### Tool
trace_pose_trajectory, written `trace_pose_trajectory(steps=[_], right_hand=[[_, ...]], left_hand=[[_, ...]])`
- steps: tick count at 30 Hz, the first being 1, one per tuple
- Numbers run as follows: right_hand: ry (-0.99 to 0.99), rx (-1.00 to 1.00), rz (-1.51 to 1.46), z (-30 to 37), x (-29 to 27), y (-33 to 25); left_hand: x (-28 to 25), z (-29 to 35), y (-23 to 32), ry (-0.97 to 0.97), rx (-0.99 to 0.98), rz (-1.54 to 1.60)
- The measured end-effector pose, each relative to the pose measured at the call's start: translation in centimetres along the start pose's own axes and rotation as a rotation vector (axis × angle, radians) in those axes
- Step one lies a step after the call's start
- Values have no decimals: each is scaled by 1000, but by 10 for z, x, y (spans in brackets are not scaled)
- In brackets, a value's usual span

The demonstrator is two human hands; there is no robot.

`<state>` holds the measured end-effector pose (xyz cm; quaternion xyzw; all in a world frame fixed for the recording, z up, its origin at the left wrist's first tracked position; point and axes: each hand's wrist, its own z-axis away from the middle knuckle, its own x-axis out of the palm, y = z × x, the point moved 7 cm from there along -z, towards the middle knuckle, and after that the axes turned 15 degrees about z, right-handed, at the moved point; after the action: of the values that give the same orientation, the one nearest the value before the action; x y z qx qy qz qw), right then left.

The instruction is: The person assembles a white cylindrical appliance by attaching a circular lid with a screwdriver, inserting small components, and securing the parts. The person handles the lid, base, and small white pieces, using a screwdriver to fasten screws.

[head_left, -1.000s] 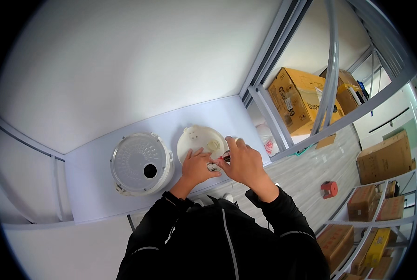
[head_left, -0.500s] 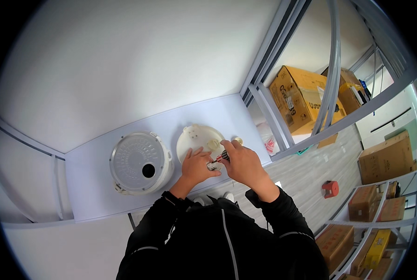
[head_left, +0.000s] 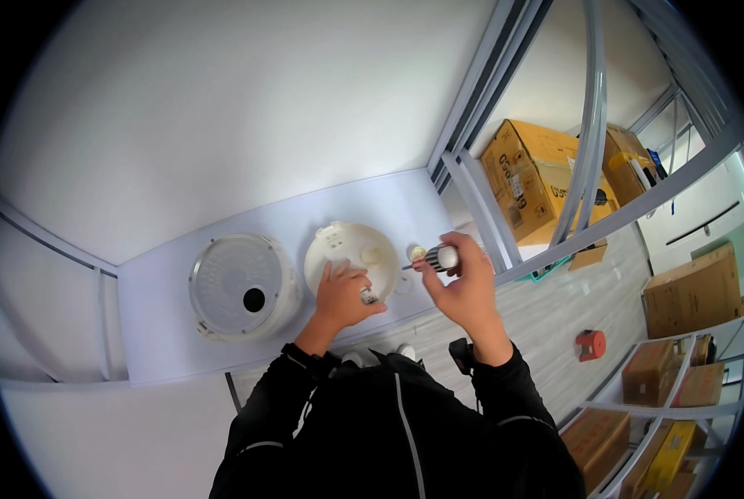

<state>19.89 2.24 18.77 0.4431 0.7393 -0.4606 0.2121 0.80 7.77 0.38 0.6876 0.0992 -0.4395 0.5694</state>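
My right hand [head_left: 469,287] is closed round a screwdriver [head_left: 440,259] with a black-and-white striped handle and a touch of red, held above the table's right side with its thin shaft pointing left. My left hand [head_left: 343,298] grips the near side of a round white plastic cover [head_left: 326,243], fingers over its inside and thumb near the rim. Beside the left index finger a small whitish part [head_left: 368,294] shows, partly hidden by the hand. A pale round piece [head_left: 373,255] is inside the cover. Beyond the screwdriver lies another small round piece [head_left: 417,250].
A white drum-shaped housing [head_left: 243,270] with a dark round hole in its grey top stands on the left of the pale table [head_left: 160,333]. Grey frame posts [head_left: 488,200] rise at the right. Beyond them are cardboard boxes [head_left: 526,179] and a red stool [head_left: 590,345].
My right hand has lifted the screwdriver away from the small part and moved right. The round cover and the drum housing appear slightly further left. My left hand stays on the cover.
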Motion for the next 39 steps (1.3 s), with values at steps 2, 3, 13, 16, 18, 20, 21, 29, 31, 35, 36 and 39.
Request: trace_pose_trajectory(steps=[2, 3, 13, 16, 18, 20, 21, 29, 31, 35, 36, 39], right_hand=[[95, 2, -58, 2, -14, 17], [102, 22, -70, 4, -19, 26], [158, -201, -158, 11, -65, 71], [11, -89, -306, 15, -62, 96], [-4, -90, -326, 16, -66, 108], [-6, -97, -341, 16, -69, 118], [1, -101, -346, 16, -71, 121], [-48, -173, -410, 11, -71, 132], [-51, -217, -406, 9, -71, 134], [52, -254, -458, 11, -67, 140], [76, -253, -474, 12, -64, 143], [133, -261, -538, 14, -54, 146]], left_hand=[[3, -3, 4, 72, 16, -15], [5, -6, 6, 107, 24, -23], [57, -54, 62, 239, 245, -129], [78, -66, 45, 278, 163, -237], [84, -68, 43, 308, 143, -280], [91, -68, 43, 276, 106, -297], [90, -68, 46, 263, 86, -307], [101, -67, 44, 321, 45, -339], [93, -67, 55, 373, 67, -301], [61, -66, 81, 527, 98, -16], [52, -65, 88, 555, 93, 96], [32, -52, 98, 626, -35, 575]])
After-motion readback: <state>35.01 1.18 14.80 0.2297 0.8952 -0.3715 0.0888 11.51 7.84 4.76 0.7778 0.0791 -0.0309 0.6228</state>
